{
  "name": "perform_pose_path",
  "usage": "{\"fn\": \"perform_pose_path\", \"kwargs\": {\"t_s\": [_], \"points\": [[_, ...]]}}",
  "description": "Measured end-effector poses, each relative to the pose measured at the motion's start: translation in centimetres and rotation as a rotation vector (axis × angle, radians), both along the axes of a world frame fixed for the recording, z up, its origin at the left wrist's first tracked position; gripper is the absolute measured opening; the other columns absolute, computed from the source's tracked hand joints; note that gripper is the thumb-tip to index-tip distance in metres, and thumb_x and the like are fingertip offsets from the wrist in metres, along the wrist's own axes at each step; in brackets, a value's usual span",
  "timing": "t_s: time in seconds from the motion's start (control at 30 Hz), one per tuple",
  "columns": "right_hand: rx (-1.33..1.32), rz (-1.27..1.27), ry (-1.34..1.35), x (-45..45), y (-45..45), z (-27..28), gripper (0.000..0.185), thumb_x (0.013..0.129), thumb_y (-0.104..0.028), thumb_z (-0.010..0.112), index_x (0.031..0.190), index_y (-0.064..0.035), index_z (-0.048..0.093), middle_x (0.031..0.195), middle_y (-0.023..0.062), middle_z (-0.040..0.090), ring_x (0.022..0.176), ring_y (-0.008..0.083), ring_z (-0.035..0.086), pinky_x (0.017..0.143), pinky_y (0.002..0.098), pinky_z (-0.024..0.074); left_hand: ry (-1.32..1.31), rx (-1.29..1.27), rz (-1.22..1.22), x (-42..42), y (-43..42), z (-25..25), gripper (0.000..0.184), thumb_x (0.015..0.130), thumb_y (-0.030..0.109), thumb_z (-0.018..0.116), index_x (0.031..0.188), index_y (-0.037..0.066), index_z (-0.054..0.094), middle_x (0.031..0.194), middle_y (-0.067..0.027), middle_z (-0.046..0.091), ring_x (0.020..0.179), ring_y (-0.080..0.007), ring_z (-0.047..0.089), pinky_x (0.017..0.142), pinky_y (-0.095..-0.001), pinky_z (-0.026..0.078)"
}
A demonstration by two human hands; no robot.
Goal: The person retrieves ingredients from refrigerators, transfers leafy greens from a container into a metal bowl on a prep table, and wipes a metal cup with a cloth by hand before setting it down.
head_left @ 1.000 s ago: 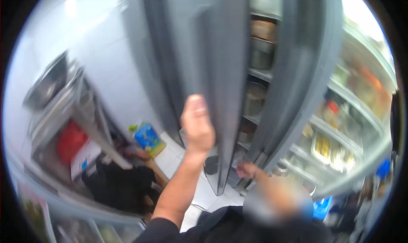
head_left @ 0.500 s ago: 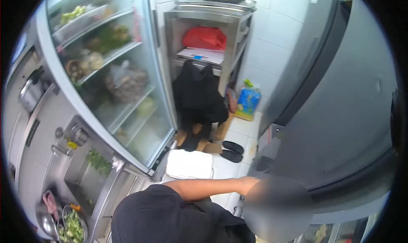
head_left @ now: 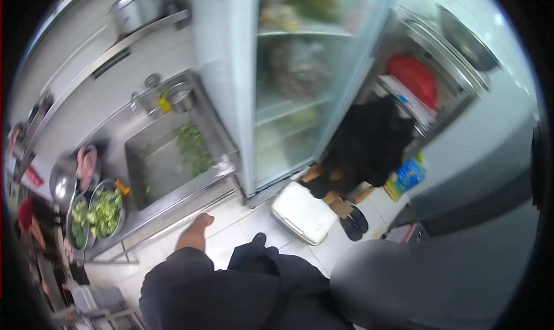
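My left hand hangs low at my side, just beyond the black sleeve, above the white tiled floor. It is small and blurred, and its fingers do not show clearly. No held object is visible at it. The steel sink, with leafy greens in it, is the nearest large thing, ahead and to the left. To the right of the hand a white lidded box rests on the floor. My right hand is out of sight.
A glass-door fridge holding produce stands ahead. Left on the counter are bowls of chopped green vegetables and a bowl with pink meat. Black shoes, a blue-yellow bag and a steel rack are to the right.
My view has swung left, bringing the sink and counter nearer the middle. My left arm, earlier stretched across to the right by the grey door, is now down at my left side.
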State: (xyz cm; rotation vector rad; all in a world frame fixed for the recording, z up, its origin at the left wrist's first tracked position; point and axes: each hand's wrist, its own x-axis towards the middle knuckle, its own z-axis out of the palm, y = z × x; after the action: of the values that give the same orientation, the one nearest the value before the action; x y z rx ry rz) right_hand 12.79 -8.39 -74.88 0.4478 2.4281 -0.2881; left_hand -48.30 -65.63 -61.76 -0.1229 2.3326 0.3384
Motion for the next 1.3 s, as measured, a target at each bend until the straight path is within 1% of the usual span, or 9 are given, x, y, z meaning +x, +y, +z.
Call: {"fn": "perform_pose_path", "kwargs": {"t_s": [0.33, 0.47, 0.57, 0.73, 0.9, 0.97, 1.07, 1.17, 1.3], "points": [[0.116, -0.412, 0.636, -35.1, -0.7, 14.1, 0.012, 0.079, -0.012, 0.063, 0.086, -0.0021, 0.064, 0.088, 0.0182, 0.067, 0.087, 0.0406, 0.067, 0.076, 0.0464, 0.0544, -0.246, 0.17, 0.293, 10.3, -1.4, -11.9, 0.061, 0.093, 0.044, 0.048, 0.128, -0.003, 0.064, 0.137, -0.027, 0.06, 0.128, -0.0396, 0.057, 0.111, -0.0478, 0.042], [-0.082, -0.352, 0.855, -49.4, -5.0, 23.5, 0.014, 0.085, -0.006, 0.064, 0.098, -0.0016, 0.065, 0.09, 0.0276, 0.069, 0.091, 0.0476, 0.067, 0.08, 0.0505, 0.0529, -0.378, 0.294, 0.664, 8.3, -1.6, -10.1, 0.057, 0.094, 0.041, 0.063, 0.132, -0.001, 0.058, 0.118, -0.0196, 0.065, 0.101, -0.0365, 0.067, 0.076, -0.0534, 0.061], [-0.116, -0.319, 0.798, -55.1, -6.5, 25.2, 0.015, 0.085, -0.008, 0.067, 0.1, -0.0056, 0.067, 0.089, 0.0247, 0.07, 0.088, 0.043, 0.069, 0.081, 0.0486, 0.0533, -0.265, 0.356, 0.515, 4.2, -1.7, -11.4, 0.049, 0.097, 0.042, 0.059, 0.123, 0.0, 0.061, 0.111, -0.0172, 0.065, 0.097, -0.034, 0.066, 0.076, -0.051, 0.06], [-0.428, -0.581, 0.355, -57.4, -7.3, 24.1, 0.054, 0.087, -0.019, 0.072, 0.135, -0.0019, 0.055, 0.125, 0.0238, 0.063, 0.092, 0.0343, 0.073, 0.058, 0.0415, 0.0665, -0.068, 0.482, 0.63, 0.8, 0.0, -7.7, 0.053, 0.097, 0.042, 0.054, 0.122, -0.003, 0.063, 0.108, -0.0219, 0.068, 0.08, -0.0353, 0.071, 0.07, -0.0439, 0.062], [-0.477, -0.825, 0.368, -50.6, -3.4, 18.6, 0.059, 0.085, -0.028, 0.077, 0.132, 0.001, 0.059, 0.131, 0.0254, 0.06, 0.099, 0.0377, 0.071, 0.077, 0.0457, 0.0655, -0.103, 0.382, 0.463, 1.5, 0.9, -7.9, 0.05, 0.104, 0.041, 0.048, 0.123, -0.003, 0.062, 0.12, -0.0245, 0.067, 0.096, -0.0333, 0.072, 0.079, -0.0443, 0.06], [-0.408, -0.657, 0.313, -47.7, 2.9, 11.2, 0.057, 0.084, -0.036, 0.077, 0.125, 0.0016, 0.064, 0.124, 0.0236, 0.065, 0.102, 0.0363, 0.069, 0.089, 0.0448, 0.0596, -0.1, 0.252, 0.088, 3.2, 0.8, -9.2, 0.042, 0.102, 0.01, 0.051, 0.144, 0.01, 0.052, 0.127, -0.0158, 0.056, 0.101, -0.0302, 0.064, 0.075, -0.0421, 0.065], [-0.099, -0.546, 0.482, -44.4, 8.3, 8.4, 0.042, 0.084, -0.035, 0.076, 0.103, 0.0021, 0.072, 0.094, 0.0199, 0.073, 0.089, 0.0308, 0.07, 0.081, 0.045, 0.0567, -0.202, 0.329, 0.329, 7.5, 1.2, -10.0, 0.061, 0.094, 0.046, 0.066, 0.131, -0.002, 0.058, 0.123, -0.0223, 0.065, 0.106, -0.0368, 0.067, 0.081, -0.0497, 0.06], [-0.728, -1.228, 0.545, -42.5, 8.9, 15.1, 0.036, 0.088, -0.023, 0.068, 0.115, 0.0, 0.06, 0.108, 0.0225, 0.065, 0.091, 0.0327, 0.067, 0.07, 0.0528, 0.059, -0.391, 0.114, 0.436, 10.1, 2.4, -10.6, 0.058, 0.096, 0.045, 0.063, 0.13, -0.003, 0.059, 0.121, -0.0204, 0.064, 0.1, -0.0366, 0.066, 0.07, -0.051, 0.062], [-0.852, -1.085, 0.43, -45.4, 10.2, 23.6, 0.052, 0.096, -0.038, 0.065, 0.139, -0.0101, 0.055, 0.127, 0.0135, 0.063, 0.106, 0.0333, 0.065, 0.083, 0.0473, 0.0581, -0.323, 0.201, 0.448, 10.7, 6.1, -6.8, 0.056, 0.097, 0.042, 0.06, 0.129, -0.004, 0.059, 0.121, -0.0247, 0.063, 0.098, -0.0383, 0.067, 0.069, -0.0488, 0.063]]}}
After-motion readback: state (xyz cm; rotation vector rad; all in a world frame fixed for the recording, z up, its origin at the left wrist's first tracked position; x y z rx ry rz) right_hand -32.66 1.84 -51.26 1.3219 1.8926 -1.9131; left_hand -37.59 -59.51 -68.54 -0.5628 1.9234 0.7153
